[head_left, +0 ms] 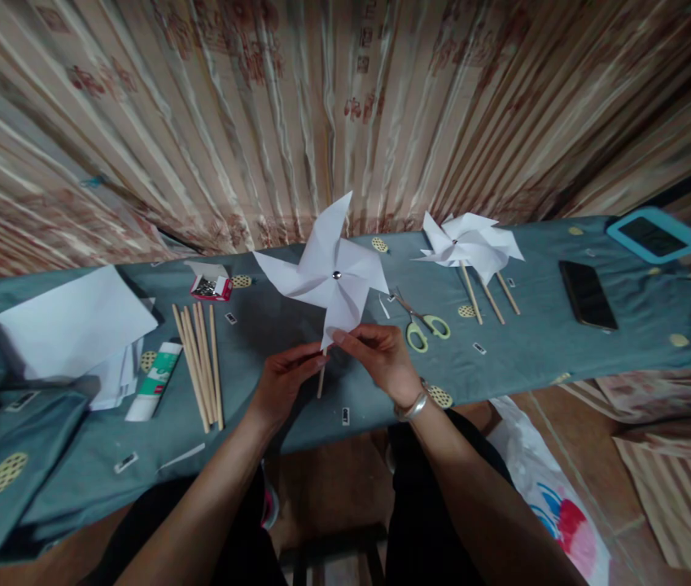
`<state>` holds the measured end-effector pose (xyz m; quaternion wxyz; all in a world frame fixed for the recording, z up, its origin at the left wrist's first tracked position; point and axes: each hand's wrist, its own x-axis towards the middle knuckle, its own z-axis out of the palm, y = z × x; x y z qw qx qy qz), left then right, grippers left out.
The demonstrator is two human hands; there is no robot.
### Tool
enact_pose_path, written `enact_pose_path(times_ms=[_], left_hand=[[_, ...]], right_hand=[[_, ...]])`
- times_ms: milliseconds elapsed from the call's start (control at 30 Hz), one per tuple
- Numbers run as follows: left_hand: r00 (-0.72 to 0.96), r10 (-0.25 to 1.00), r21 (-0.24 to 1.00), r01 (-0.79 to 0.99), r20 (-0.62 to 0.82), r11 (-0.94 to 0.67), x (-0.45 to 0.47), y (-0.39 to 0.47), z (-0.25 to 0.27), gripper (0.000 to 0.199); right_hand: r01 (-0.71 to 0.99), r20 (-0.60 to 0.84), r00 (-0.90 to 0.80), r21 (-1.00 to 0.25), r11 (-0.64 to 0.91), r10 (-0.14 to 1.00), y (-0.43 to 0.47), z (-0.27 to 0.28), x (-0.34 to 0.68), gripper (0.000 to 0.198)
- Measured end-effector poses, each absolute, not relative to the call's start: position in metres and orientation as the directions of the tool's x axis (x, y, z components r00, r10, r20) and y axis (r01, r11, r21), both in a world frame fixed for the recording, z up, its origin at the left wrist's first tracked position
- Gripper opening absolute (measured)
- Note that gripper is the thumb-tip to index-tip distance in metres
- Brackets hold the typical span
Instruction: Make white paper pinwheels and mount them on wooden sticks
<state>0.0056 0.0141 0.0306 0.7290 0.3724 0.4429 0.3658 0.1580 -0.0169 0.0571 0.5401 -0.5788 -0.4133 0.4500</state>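
Observation:
A white paper pinwheel point(312, 273) with a shiny metal pin at its centre is held up in front of me on a thin wooden stick point(321, 382). My left hand point(287, 382) is closed, its fingertips at the stick just beneath the lowest blade. With thumb and fingers my right hand point(385, 358) pinches the tip of that lowest blade. Green-handled scissors point(422, 325) lie open to the right of this hand. Several loose wooden sticks point(198, 366) rest on the cloth to the left, near a green and white glue tube point(155, 382).
White paper sheets point(76, 325) lie at the left, and a small red box of metal pins point(211, 285) sits behind the sticks. Finished-looking pinwheels point(470, 244) lie at the back right. Farther right are a black phone point(588, 295) and a blue-framed tablet point(653, 234). A curtain point(321, 106) hangs behind.

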Motion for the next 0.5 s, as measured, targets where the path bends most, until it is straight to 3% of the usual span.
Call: enact_pose_path(times_ms=[300, 500], left_hand=[[0.331, 0.867, 0.863, -0.221, -0.372, 0.455, 0.001, 0.017, 0.028, 0.030], [0.327, 0.865, 0.867, -0.197, -0.382, 0.457, -0.001, 0.016, 0.029, 0.032]], right_hand=[[0.182, 0.029, 0.294, -0.983, -0.026, 0.955, -0.020, 0.064, 0.172, 0.041], [0.225, 0.113, 0.553, -0.974, -0.018, 0.825, -0.020, 0.070, 0.203, 0.039]])
